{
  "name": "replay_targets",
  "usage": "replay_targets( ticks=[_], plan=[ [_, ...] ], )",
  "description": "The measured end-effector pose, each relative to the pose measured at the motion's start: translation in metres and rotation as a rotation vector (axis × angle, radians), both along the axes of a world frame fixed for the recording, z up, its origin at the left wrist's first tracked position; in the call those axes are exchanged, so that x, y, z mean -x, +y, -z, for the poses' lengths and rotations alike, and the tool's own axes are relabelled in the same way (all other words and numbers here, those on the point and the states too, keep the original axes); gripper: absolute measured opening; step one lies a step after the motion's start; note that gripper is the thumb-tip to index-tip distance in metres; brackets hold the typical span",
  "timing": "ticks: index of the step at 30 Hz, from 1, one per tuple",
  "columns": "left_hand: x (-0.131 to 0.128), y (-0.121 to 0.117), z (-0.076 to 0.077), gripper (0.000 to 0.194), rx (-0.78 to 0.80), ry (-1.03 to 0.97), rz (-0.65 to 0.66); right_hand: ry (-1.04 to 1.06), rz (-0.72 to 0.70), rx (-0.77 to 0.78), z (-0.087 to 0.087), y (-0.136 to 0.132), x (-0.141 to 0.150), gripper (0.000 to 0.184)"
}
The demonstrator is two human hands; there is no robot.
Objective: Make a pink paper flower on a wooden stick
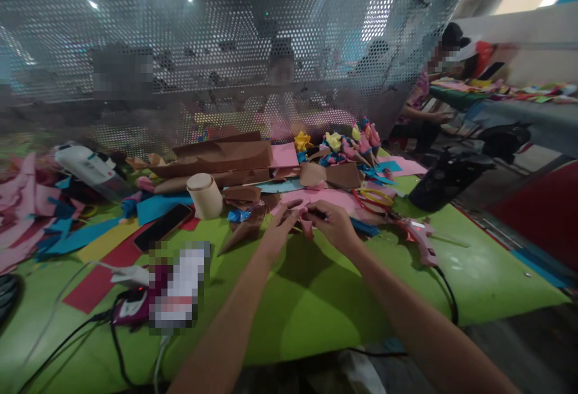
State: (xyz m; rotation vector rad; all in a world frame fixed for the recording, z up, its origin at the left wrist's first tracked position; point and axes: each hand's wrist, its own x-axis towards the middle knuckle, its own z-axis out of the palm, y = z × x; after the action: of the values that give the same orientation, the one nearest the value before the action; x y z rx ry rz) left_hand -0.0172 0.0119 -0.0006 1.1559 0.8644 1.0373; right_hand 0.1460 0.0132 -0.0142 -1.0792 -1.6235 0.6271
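Both my hands meet over the green table (316, 297) near its middle. My left hand (280, 225) has its fingers pinched on a small pink paper piece (307, 223). My right hand (332, 220) grips the same pink piece from the other side, fingers curled. Under and behind them lies a pink paper sheet (325, 198). A folded brown paper cone (244, 231) lies just left of my left hand.
A pink glue gun (419, 237) with a black cord lies right of my hands, with yellow-handled scissors (377, 196) behind it. A phone (163, 226), a paper roll (205, 195), brown card, coloured scraps and paper flowers (347, 144) crowd the back. A perforated screen stands behind. A person sits far right.
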Motion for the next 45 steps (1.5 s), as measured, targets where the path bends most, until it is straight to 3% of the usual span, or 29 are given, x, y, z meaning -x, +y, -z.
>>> replay_targets(
  ticks=[5, 12, 15, 20, 28, 35, 45],
  plan=[
    [0.0, 0.001, -0.001, 0.038, 0.039, 0.001, -0.006, 0.16, -0.017, 0.085, 0.003, 0.001, 0.003, 0.012],
    [0.001, 0.003, 0.001, 0.027, 0.055, 0.066, -0.03, 0.096, -0.002, 0.083, 0.0, -0.003, 0.004, 0.007],
    [0.002, 0.004, 0.0, 0.024, 0.05, 0.057, -0.052, 0.167, -0.033, 0.13, -0.004, -0.004, 0.005, 0.006],
    [0.006, 0.008, -0.004, 0.029, -0.02, 0.063, -0.14, 0.267, -0.226, 0.318, -0.013, -0.007, 0.001, 0.034],
    [0.011, 0.008, -0.007, 0.025, -0.039, 0.051, -0.217, 0.044, -0.173, 0.162, -0.018, -0.006, -0.002, 0.023],
    [0.012, 0.009, -0.009, 0.023, -0.046, 0.074, -0.219, 0.051, -0.117, 0.103, -0.016, -0.005, -0.002, 0.027],
    [0.012, 0.011, -0.004, 0.027, -0.041, 0.039, -0.19, 0.0, -0.147, 0.074, -0.016, -0.009, 0.001, 0.029]
  ],
)
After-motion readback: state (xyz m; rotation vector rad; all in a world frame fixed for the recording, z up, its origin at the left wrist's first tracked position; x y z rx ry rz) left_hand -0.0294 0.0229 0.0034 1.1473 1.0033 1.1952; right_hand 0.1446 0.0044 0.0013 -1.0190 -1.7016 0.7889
